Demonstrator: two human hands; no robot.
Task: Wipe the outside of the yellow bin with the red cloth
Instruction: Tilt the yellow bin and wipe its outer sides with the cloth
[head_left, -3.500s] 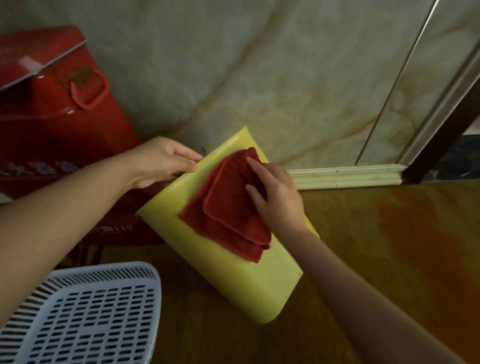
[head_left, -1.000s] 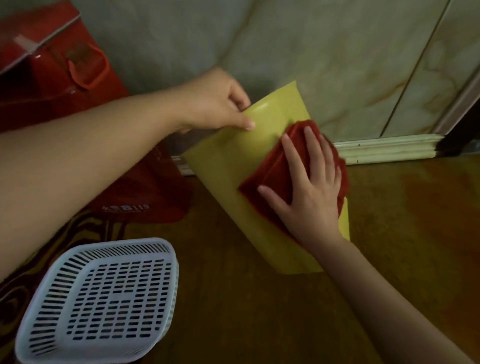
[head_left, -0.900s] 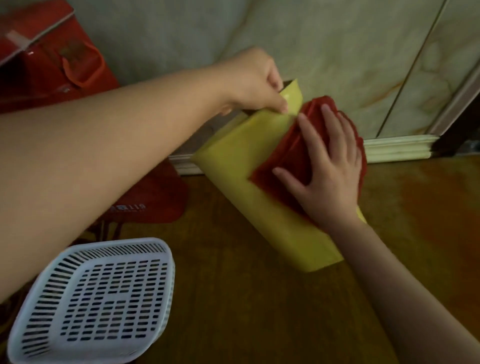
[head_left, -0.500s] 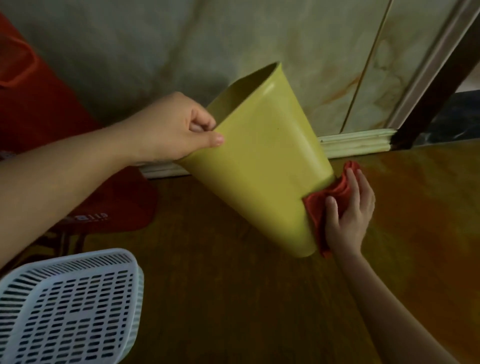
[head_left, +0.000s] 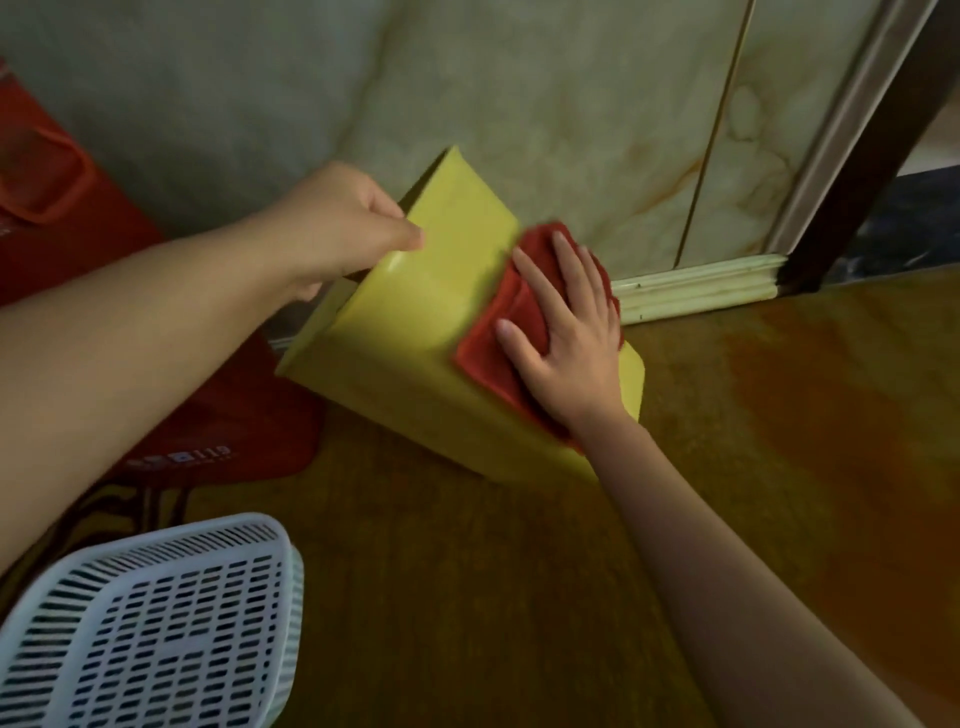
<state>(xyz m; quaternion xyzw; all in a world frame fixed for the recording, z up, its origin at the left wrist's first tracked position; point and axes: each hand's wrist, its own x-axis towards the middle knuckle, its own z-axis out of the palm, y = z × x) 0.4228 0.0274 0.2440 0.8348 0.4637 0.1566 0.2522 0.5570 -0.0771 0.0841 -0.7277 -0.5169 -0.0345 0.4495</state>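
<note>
The left hand pinches the rim of the yellow bin, which leans tilted on the floor near the wall. The right hand, fingers spread, presses the red cloth flat on the bin's upper side; half a second ago it was low at the bottom edge. The bin's opening is hidden.

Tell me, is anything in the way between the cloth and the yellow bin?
No. The right hand presses the cloth flat on the bin, nothing between them. The left hand grips the bin's rim.
</note>
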